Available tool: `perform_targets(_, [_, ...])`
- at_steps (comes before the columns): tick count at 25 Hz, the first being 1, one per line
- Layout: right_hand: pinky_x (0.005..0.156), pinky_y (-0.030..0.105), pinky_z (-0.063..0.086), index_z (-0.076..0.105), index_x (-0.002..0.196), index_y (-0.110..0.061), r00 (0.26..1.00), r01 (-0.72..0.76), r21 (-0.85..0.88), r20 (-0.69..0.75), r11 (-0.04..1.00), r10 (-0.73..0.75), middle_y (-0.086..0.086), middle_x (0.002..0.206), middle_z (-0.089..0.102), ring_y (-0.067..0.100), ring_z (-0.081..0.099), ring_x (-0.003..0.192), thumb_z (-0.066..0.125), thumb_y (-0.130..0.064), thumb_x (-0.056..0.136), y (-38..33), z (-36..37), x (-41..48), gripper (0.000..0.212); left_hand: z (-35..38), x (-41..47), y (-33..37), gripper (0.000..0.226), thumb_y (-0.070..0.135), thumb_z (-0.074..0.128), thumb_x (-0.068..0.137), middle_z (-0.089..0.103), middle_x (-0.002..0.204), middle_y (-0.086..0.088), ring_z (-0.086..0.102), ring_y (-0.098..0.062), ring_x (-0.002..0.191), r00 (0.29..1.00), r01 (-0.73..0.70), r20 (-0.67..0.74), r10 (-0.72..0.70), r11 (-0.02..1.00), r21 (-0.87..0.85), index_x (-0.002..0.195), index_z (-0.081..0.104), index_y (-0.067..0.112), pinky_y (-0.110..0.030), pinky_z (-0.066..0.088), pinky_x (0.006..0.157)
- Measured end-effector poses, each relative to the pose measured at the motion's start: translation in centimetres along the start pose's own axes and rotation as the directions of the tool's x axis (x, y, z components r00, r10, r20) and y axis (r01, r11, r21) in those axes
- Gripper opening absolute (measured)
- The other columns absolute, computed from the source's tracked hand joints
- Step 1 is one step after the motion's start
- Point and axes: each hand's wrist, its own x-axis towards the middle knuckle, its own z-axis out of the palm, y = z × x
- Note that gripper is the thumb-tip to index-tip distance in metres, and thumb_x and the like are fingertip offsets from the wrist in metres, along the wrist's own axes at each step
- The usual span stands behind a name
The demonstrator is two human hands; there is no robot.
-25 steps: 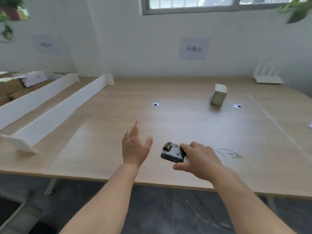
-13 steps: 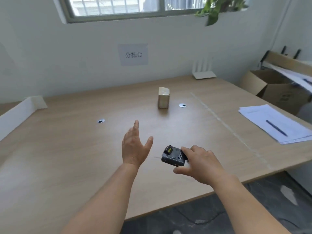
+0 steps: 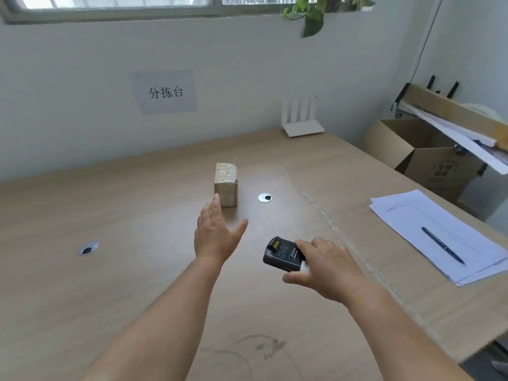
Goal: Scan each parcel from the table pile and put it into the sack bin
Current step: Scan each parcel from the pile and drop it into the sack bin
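One small brown cardboard parcel (image 3: 226,184), wrapped in clear tape, stands upright on the wooden table (image 3: 137,215), alone near its middle. My left hand (image 3: 215,233) is stretched out above the table with fingers apart and empty, its fingertips just short of the parcel's near left corner. My right hand (image 3: 327,266) holds a black handheld scanner (image 3: 281,254) over the table, to the right of the left hand, its front end pointing away from me. No sack bin is in view.
A stack of white papers (image 3: 428,229) with a pen (image 3: 442,244) lies at the table's right edge. A white router (image 3: 302,125) stands at the back wall. An open cardboard box (image 3: 420,152) sits beyond the table's right side. Two cable grommets (image 3: 265,198) are set into the tabletop.
The view has swung to the right and come closer to the table. My left hand has reached forward until it is close to the parcel. My right hand still holds the scanner.
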Motion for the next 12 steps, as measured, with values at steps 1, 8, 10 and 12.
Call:
perform_targets(1, [0.090,0.034,0.033,0.041,0.133,-0.029,1.000,-0.002,-0.001,0.006,1.000,0.002,-0.001,0.116,0.049,0.022,0.047,0.111,0.049,-0.075,0.081,0.4,0.0,1.5,0.070,0.7,1.6,0.1,0.090,0.052,0.060,0.087,0.023,0.157,-0.008,0.021,-0.024,0.144,1.000,0.007,0.011,-0.007,1.000,0.015,0.154,0.011,0.019,-0.041,0.027,0.113])
perform_targets(8, [0.094,0.037,0.035,0.043,0.127,-0.026,0.999,-0.020,0.030,0.050,0.999,0.019,0.001,0.114,0.049,0.024,0.048,0.110,0.051,-0.074,0.080,3.2,0.6,10.2,0.067,5.8,11.5,0.9,0.090,0.054,0.059,0.087,0.019,0.158,-0.012,0.020,-0.028,0.144,0.997,-0.012,0.079,0.002,0.992,0.127,0.154,0.012,0.018,-0.042,0.025,0.113])
perform_targets(10, [0.095,0.037,0.034,0.044,0.127,-0.026,0.998,-0.023,0.037,0.056,0.999,0.021,0.001,0.115,0.049,0.024,0.047,0.110,0.052,-0.073,0.080,4.0,0.9,12.2,0.067,7.3,14.1,1.5,0.091,0.057,0.058,0.086,0.014,0.159,-0.012,0.017,-0.029,0.145,0.994,0.001,0.105,-0.018,0.986,0.168,0.154,0.012,0.020,-0.043,0.024,0.114])
perform_targets(12, [0.095,0.036,0.034,0.043,0.128,-0.026,0.998,-0.020,0.045,0.063,0.999,0.017,0.001,0.116,0.049,0.023,0.047,0.111,0.052,-0.073,0.081,4.7,1.3,13.9,0.067,8.6,16.5,1.9,0.092,0.062,0.057,0.084,0.009,0.160,-0.013,0.013,-0.031,0.146,0.992,0.014,0.123,-0.041,0.977,0.212,0.154,0.012,0.022,-0.044,0.021,0.115])
